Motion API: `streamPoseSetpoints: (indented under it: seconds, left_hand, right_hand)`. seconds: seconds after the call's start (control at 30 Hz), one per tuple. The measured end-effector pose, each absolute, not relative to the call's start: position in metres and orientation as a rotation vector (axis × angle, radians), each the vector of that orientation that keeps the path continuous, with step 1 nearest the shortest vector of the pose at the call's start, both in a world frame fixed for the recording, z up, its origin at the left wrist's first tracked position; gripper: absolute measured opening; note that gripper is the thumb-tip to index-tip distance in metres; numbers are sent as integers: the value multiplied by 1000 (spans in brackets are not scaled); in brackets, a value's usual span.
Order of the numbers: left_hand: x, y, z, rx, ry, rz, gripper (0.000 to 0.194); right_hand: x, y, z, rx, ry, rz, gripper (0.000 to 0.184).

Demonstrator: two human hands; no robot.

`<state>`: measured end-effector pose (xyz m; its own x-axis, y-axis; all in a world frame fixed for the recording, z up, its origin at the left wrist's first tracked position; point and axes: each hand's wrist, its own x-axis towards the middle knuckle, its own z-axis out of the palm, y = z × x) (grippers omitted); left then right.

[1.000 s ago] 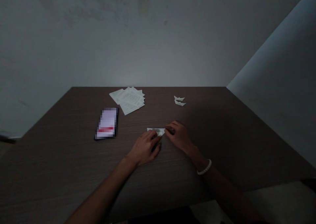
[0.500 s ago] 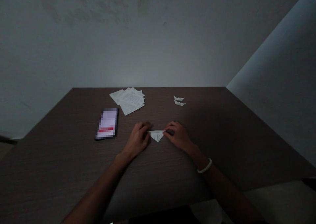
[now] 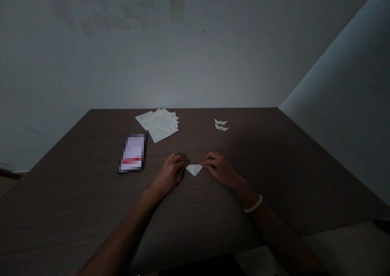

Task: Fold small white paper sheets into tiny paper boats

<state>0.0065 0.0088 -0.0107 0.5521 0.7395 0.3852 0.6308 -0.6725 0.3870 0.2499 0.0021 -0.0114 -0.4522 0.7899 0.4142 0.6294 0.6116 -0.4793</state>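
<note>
A small folded white paper triangle (image 3: 194, 170) lies on the dark wood-grain table (image 3: 231, 146), its point toward me. My left hand (image 3: 171, 173) comes in from its left and my right hand (image 3: 218, 166) from its right. The fingertips of each hand hold one upper corner of the paper. Its ends are partly hidden by those fingers. A white beaded bracelet (image 3: 253, 204) circles my right wrist.
Beyond my hands lie a loose stack of printed white sheets (image 3: 161, 125), a phone with a blurred screen (image 3: 132, 153) and small white folded paper boats (image 3: 221, 125). Walls border the table's far and right sides.
The paper has gone from a long flat strip to a compact triangle. My left hand has moved left off the paper, so both hands now hold opposite corners.
</note>
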Motion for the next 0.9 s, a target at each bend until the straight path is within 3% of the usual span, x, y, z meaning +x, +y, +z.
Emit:
streamPoseSetpoints:
  seconds: [0.3,0.57,0.77,0.9]
  left_hand:
    - [7,-1,9,2620,1105,690,24]
    - [10,1,-4,2586,1198,679,19]
    - [12,3,-8,2551,1284,625,17]
    - [14,3,-8,2470,1281,658,12]
  right_hand:
    - [253,-3,-1,-1130,-2303,302,16]
    - [247,-6,-2,-1174,-2280,275,20]
    - [242,-4,-8,-1184,-2259,292,10]
    - [239,-5,-8,-1174,-2205,323,18]
